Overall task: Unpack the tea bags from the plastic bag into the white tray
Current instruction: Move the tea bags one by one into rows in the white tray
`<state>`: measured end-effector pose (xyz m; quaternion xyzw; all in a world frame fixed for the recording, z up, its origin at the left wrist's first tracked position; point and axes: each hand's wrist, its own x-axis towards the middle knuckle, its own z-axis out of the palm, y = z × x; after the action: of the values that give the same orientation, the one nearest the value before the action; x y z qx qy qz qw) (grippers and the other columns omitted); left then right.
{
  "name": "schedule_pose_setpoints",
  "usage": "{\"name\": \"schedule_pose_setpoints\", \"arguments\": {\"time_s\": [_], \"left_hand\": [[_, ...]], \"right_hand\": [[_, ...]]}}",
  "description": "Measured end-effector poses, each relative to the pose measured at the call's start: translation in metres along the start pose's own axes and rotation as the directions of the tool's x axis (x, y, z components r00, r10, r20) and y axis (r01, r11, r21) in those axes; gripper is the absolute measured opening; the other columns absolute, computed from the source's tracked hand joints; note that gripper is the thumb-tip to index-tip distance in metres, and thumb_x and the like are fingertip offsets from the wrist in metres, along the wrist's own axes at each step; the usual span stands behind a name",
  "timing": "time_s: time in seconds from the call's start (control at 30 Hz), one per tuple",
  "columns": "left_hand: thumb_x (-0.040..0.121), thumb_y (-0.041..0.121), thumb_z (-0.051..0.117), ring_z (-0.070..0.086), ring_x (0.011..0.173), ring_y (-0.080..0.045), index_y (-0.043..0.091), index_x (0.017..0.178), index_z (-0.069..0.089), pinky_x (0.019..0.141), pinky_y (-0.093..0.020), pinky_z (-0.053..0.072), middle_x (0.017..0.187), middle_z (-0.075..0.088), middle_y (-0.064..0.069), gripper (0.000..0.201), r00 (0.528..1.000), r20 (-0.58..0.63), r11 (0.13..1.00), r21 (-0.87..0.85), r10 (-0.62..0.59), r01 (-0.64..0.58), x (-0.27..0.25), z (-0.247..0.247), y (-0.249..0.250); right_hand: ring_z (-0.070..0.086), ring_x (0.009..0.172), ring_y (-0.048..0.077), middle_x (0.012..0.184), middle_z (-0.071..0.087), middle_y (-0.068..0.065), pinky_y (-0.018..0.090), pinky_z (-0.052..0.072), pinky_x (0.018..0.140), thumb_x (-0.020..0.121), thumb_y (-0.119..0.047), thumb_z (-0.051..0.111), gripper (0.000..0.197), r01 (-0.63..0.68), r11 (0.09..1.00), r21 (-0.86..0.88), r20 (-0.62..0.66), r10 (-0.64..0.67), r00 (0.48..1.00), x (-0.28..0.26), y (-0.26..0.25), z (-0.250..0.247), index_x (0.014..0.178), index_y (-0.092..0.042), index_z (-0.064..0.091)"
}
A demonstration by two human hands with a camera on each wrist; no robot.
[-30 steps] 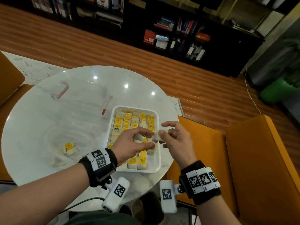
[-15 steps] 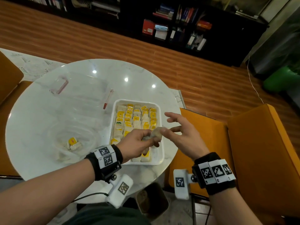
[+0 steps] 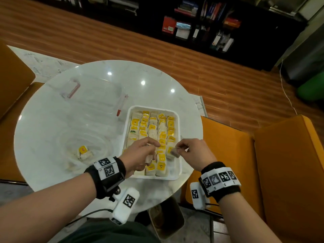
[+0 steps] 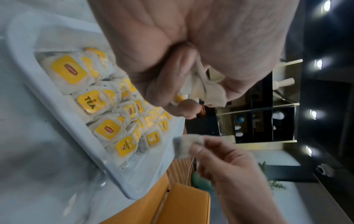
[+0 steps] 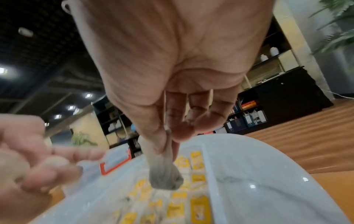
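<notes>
Both hands have parted since a second ago: the right hand (image 3: pixel 196 153) now pinches its own tea bag (image 3: pixel 173 152) between thumb and fingertips above the white tray's (image 3: pixel 177 174) near right corner, while the left hand (image 3: pixel 140 155) curls around another tea bag (image 4: pixel 203 89). Rows already fill most of the tray. Judging by this, little is left: a few bags remain in the plastic bag (image 3: pixel 84 151) near the table's (image 3: pixel 43 128) left edge.

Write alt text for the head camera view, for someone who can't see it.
Seen from above, a person's right hand pinches one tea bag over a white tray packed with yellow-tagged tea bags, while the left hand grips more beside it. The tray sits on a round white table, with a nearly empty clear plastic bag to its left.
</notes>
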<state>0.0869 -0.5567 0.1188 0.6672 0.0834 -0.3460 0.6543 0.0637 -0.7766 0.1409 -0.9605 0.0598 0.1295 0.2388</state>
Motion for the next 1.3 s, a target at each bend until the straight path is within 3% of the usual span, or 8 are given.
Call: {"name": "schedule_pose_setpoints", "arguments": {"time_s": [0.17,0.27,0.5,0.77,0.93,1.07,1.13,1.3], "left_hand": [[0.09,0.014,0.041,0.047,0.055,-0.018,0.015,0.114,0.063,0.035,-0.016,0.022,0.08,0.056,-0.011,0.032,0.996,0.043,0.979,-0.184,-0.078,0.085,0.001,-0.026,0.004],[0.091,0.015,0.041,0.045,0.057,-0.019,0.014,0.116,0.061,0.033,-0.016,0.022,0.076,0.056,-0.01,0.033,0.992,0.077,0.967,-0.227,-0.1,0.115,0.0,-0.037,0.006],[0.067,0.017,0.047,0.047,0.059,-0.018,0.013,0.12,0.058,0.035,-0.017,0.021,0.08,0.055,-0.01,0.054,0.991,0.079,0.97,-0.214,-0.104,0.119,-0.002,-0.053,0.004],[0.084,0.0,0.032,0.046,0.058,-0.018,0.012,0.115,0.058,0.035,-0.017,0.02,0.081,0.053,-0.011,0.043,0.995,0.007,0.968,-0.231,-0.097,0.096,-0.006,-0.06,0.003],[0.09,0.007,0.033,0.045,0.057,-0.02,0.009,0.115,0.059,0.034,-0.017,0.021,0.076,0.054,-0.012,0.035,0.996,0.031,0.951,-0.295,-0.087,0.092,-0.008,-0.062,0.005],[0.103,0.044,0.042,0.048,0.057,-0.02,0.01,0.121,0.059,0.035,-0.016,0.02,0.078,0.056,-0.012,0.042,0.994,0.062,0.958,-0.268,-0.09,0.104,-0.008,-0.056,0.007],[0.102,0.062,0.038,0.048,0.057,-0.02,0.011,0.124,0.057,0.035,-0.016,0.02,0.079,0.057,-0.011,0.059,0.992,0.094,0.964,-0.244,-0.083,0.104,-0.007,-0.051,0.008],[0.098,0.073,0.031,0.043,0.05,-0.016,0.017,0.116,0.057,0.036,-0.016,0.016,0.075,0.055,-0.007,0.064,0.974,0.223,0.969,-0.229,-0.044,0.097,-0.012,-0.034,0.016]], "right_hand": [[0.06,0.108,0.021,0.114,0.068,-0.001,0.034,0.054,0.093,0.095,-0.031,0.063,0.02,0.047,0.96,-0.277,0.195,0.008,0.981,0.02,0.001,0.029,0.11,-0.029,0.076],[0.043,0.116,0.024,0.117,0.052,0.002,0.037,0.05,0.096,0.096,-0.032,0.061,0.021,0.073,0.898,-0.433,0.113,-0.026,0.993,0.029,0.0,0.044,0.107,-0.029,0.078],[0.045,0.115,0.026,0.115,0.052,0.003,0.04,0.051,0.093,0.095,-0.027,0.059,0.02,0.019,0.847,-0.532,0.05,0.009,0.999,0.051,0.001,0.057,0.104,-0.026,0.077],[0.046,0.117,0.027,0.121,0.054,0.003,0.04,0.044,0.095,0.097,-0.022,0.054,0.021,-0.012,0.795,-0.607,0.012,0.024,1.0,0.056,0.003,0.071,0.108,-0.019,0.072],[0.045,0.118,0.025,0.12,0.053,0.001,0.039,0.044,0.098,0.095,-0.032,0.06,0.023,-0.001,0.858,-0.514,0.027,0.018,0.999,0.039,-0.008,0.052,0.114,-0.025,0.071],[0.052,0.103,0.012,0.105,0.053,-0.006,0.027,0.048,0.09,0.096,-0.036,0.065,0.022,0.155,0.981,-0.117,-0.029,-0.159,0.987,0.007,-0.033,0.032,0.116,-0.028,0.072],[0.054,0.09,0.003,0.099,0.054,-0.01,0.011,0.043,0.079,0.094,-0.031,0.071,0.023,0.298,0.95,0.096,-0.044,-0.295,0.955,-0.011,-0.052,0.027,0.117,-0.03,0.073],[0.051,0.088,0.001,0.104,0.053,-0.006,0.005,0.037,0.077,0.089,-0.026,0.078,0.042,0.455,0.857,0.244,-0.107,-0.442,0.891,-0.027,-0.073,0.03,0.129,-0.031,0.068]]}}
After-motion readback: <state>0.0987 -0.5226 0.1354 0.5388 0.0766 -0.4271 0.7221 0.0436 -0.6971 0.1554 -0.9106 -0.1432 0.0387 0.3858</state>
